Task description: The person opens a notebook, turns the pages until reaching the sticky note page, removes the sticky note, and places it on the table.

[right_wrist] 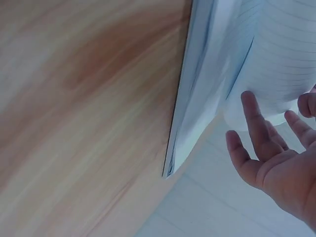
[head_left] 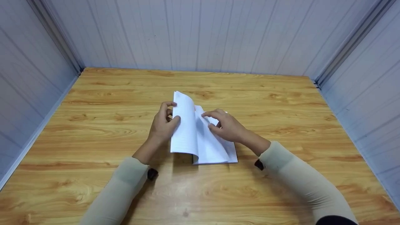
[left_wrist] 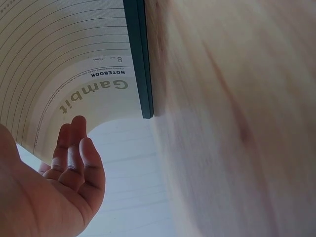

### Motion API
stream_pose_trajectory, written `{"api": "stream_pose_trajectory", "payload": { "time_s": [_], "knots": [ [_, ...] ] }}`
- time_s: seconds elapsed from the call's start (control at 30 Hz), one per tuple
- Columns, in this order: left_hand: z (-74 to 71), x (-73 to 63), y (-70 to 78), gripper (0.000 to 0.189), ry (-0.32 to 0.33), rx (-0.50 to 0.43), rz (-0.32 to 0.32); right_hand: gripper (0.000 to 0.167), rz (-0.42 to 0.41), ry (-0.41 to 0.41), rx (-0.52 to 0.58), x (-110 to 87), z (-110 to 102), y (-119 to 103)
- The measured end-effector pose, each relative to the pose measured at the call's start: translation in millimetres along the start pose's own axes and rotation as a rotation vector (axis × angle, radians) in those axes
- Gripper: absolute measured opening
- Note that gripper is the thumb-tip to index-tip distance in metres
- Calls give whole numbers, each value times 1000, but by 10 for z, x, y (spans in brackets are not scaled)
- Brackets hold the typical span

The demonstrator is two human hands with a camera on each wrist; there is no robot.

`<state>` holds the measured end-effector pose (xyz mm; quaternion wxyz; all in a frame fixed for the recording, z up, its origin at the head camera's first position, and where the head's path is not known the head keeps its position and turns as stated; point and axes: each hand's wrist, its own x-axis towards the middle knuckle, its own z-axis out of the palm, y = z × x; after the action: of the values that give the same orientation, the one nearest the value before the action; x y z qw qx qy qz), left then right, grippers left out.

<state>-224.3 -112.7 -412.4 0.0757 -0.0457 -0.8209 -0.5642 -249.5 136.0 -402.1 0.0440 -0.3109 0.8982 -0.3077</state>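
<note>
A notebook (head_left: pixel 184 131) with ruled white pages lies open on the wooden table. Its pale cover, printed "Gambit" and "NOTEBOOK" (left_wrist: pixel 108 74), and dark green spine (left_wrist: pixel 139 64) show in the left wrist view. My left hand (head_left: pixel 164 123) holds the raised cover and a curved stack of pages at their left edge, thumb on the page side, fingers against the cover. Over the right-hand pages is my right hand (head_left: pixel 228 126), its index finger and thumb apart and bent loosely beside a lifted page (head_left: pixel 211 147). In the right wrist view its fingers (right_wrist: pixel 254 116) are spread near the ruled sheets.
The wooden table (head_left: pixel 103 131) extends on all sides of the notebook. Pale panel walls (head_left: pixel 200 34) enclose it at the back, left and right. A dark band sits at each sleeve cuff (head_left: pixel 152 174).
</note>
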Motion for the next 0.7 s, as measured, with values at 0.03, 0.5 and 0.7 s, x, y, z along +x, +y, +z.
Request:
{"api": "stream_pose_trajectory", "payload": {
  "time_s": [0.03,0.5,0.7],
  "knots": [
    [0,-1,2,42,3,-2,-2,39,4,-9,8,-3,7,-15],
    [11,7,-4,41,12,19,-14,37,-9,-34,57,-1,103,-180],
    [9,7,-4,44,3,46,6,37,-26,-43,78,10,119,-237]
  ]
}}
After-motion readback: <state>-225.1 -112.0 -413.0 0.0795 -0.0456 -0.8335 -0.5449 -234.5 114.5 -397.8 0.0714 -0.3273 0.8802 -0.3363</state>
